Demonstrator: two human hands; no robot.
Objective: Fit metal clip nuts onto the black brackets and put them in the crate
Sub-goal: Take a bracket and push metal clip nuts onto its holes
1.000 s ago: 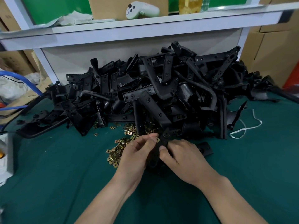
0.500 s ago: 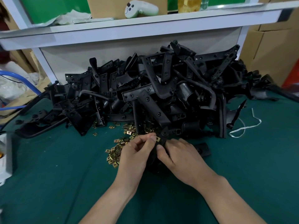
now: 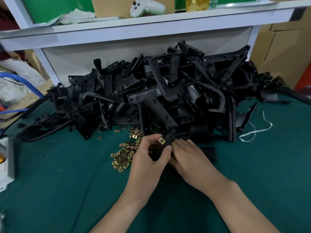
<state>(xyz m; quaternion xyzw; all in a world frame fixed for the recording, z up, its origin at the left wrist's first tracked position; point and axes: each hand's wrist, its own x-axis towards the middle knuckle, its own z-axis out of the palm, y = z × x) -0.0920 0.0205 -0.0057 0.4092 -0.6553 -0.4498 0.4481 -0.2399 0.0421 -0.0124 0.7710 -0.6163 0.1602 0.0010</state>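
A small black bracket [image 3: 169, 139] is held between both hands just in front of the big pile of black brackets [image 3: 168, 96]. My left hand [image 3: 148, 158] grips its left side, thumb on the front. A brass clip nut [image 3: 162, 140] sits on the bracket's left edge, by my left fingertips. My right hand [image 3: 191, 158] holds the bracket from the right, its fingers curled behind it. Loose brass clip nuts [image 3: 125, 153] lie scattered on the green mat to the left of my hands. No crate is in view.
Another black bracket [image 3: 209, 153] lies flat on the green mat [image 3: 67, 174] behind my right hand. A white cord [image 3: 255, 130] lies at the right. A white shelf [image 3: 134, 29] with a white controller [image 3: 146, 7] runs behind the pile. Cardboard boxes [image 3: 279, 52] stand at the right.
My hands have drawn slightly apart on the bracket, and the brass clip nut on its left edge now shows between my left fingers. The pile has not moved.
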